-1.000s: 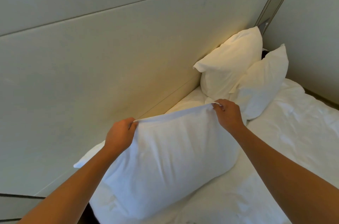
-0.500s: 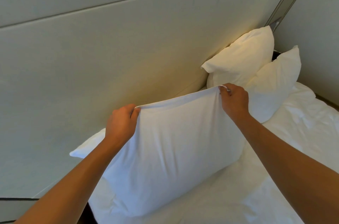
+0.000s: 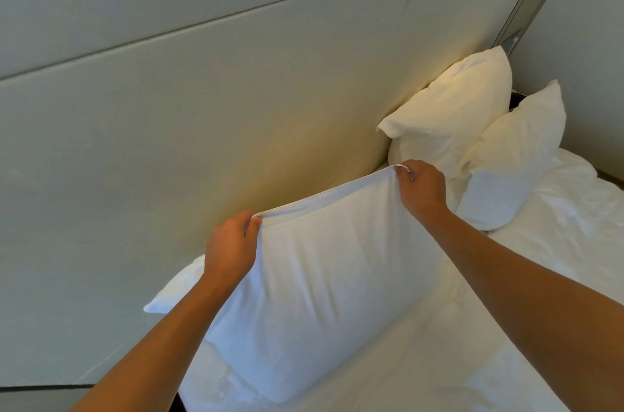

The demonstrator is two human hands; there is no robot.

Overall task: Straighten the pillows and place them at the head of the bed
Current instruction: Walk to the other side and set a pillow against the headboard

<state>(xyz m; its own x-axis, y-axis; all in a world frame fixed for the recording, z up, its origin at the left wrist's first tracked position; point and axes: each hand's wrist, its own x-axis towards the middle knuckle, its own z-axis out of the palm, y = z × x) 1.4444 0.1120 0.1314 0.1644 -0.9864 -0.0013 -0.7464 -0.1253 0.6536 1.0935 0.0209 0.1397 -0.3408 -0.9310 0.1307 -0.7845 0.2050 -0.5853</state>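
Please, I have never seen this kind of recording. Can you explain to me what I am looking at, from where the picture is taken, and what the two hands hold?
There is no machine here. A camera worn on a person's head looks forward and down, so both bare arms reach in from below. The left hand and right hand each pinch the top edge of a white pillow standing on the bed. Two more pillows lean near the padded headboard, in the corner.

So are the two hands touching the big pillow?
Touching. The head view shows the left hand and the right hand each pinching a top corner of the big pillow, its upper edge stretched between them.
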